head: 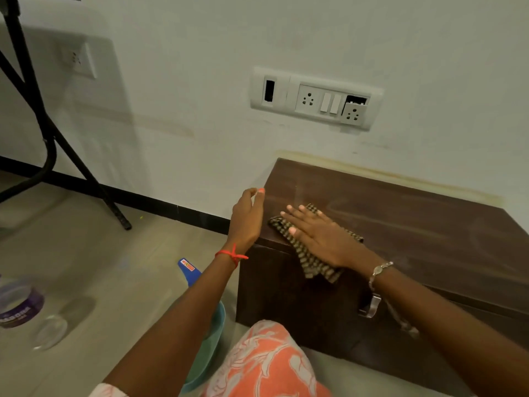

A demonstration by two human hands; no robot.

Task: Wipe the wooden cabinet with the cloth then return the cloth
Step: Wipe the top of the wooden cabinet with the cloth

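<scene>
right hand (320, 236) flat, fingers spread, pressing the checked cloth (310, 257) onto the cabinet (415, 224) top at its near left corner, cloth end hanging over the front edge, left hand (246, 217) open and empty beside the cabinet's left edge, switchboard (315, 98) above the cabinet
</scene>
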